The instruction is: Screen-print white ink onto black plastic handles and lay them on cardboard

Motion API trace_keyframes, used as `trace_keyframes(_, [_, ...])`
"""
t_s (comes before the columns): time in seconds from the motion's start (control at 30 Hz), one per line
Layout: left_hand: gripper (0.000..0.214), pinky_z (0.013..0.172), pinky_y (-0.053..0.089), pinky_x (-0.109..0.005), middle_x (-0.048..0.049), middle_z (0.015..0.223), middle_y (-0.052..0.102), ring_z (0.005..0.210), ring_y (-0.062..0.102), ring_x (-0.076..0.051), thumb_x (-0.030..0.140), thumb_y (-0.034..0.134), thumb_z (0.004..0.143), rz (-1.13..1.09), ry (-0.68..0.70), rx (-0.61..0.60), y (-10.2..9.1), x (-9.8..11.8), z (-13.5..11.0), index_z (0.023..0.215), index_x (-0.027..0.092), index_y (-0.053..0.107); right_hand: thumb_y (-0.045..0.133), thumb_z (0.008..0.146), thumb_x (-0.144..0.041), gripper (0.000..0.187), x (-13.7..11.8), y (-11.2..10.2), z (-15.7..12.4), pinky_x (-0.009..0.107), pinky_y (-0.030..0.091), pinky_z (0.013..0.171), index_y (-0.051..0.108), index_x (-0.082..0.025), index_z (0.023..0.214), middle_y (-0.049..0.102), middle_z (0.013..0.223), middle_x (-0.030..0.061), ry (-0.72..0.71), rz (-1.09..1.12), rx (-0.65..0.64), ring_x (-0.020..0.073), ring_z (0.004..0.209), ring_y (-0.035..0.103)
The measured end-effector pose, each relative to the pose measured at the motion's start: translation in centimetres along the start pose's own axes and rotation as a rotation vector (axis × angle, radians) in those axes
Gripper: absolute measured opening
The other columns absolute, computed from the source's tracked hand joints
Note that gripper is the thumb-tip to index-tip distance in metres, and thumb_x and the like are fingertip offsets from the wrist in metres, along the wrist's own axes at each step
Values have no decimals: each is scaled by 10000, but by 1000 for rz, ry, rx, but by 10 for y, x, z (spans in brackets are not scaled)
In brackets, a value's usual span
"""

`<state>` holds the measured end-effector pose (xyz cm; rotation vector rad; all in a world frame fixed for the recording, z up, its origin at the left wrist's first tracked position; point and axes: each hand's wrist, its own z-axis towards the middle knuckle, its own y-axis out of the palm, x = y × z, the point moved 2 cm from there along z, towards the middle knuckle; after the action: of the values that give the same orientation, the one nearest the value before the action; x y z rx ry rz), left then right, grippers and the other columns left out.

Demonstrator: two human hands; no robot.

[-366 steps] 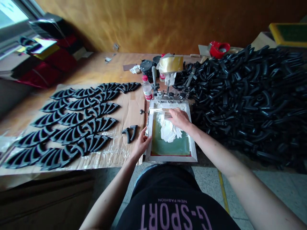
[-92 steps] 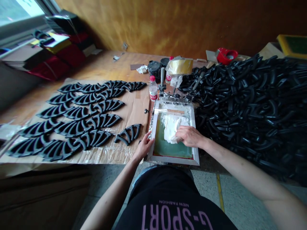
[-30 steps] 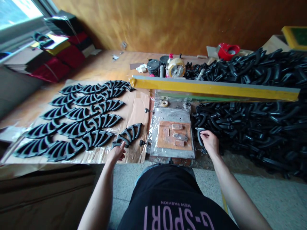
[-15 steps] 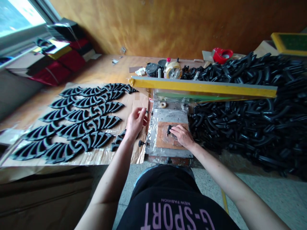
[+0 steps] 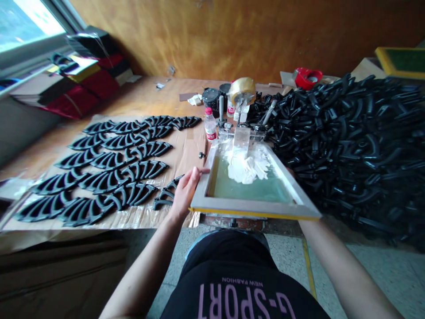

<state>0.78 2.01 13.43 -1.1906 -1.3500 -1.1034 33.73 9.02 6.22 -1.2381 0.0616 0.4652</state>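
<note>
"What has your grip got?"

"My left hand (image 5: 186,189) is closed on the left rail of the screen frame (image 5: 257,209). My right hand (image 5: 290,172) is mostly hidden behind the right rail, so I can't tell its hold."

"How would you handle it?"

"Evenly, I'd say: equal support both sides so the frame doesn't twist, fingers on the rails, off the white paste (image 5: 244,170) towards its far end. Its front looks raised, so a steady tilt matters."

"And around the frame?"

"Left of it on the desk (image 5: 133,97), rows of black curved pieces (image 5: 105,180); right of it, a black heap (image 5: 335,133)."
</note>
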Motion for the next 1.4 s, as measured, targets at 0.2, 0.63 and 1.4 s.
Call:
trace_keyframes(0.2, [812,548,431,-222,-5,763,647,620,582,-144,511,628,803,128,-283,-114,-9,-100,-18,1492,220,312,656,807,-243,537,-43,-11,58,490,419,1019,532,-146,1320,473,1404,171,-71,6,109,314,1237,479])
trace_keyframes(0.63, [747,540,412,-211,-20,810,662,614,573,-132,525,596,817,159,-343,-103,-9,-126,-14,1468,237,372,479,771,8,243,-88,2,-1,288,401,721,619,-185,818,631,841,53,-604,60,-545,200,850,541])
trace_keyframes(1.4, [603,607,518,-265,-38,929,701,726,642,-169,664,442,865,5,-194,-29,-3,-22,-13,1242,223,606,621,853,-422,511,-43,-54,104,393,489,847,561,-237,1325,610,1095,101,-2,23,44,243,922,611])
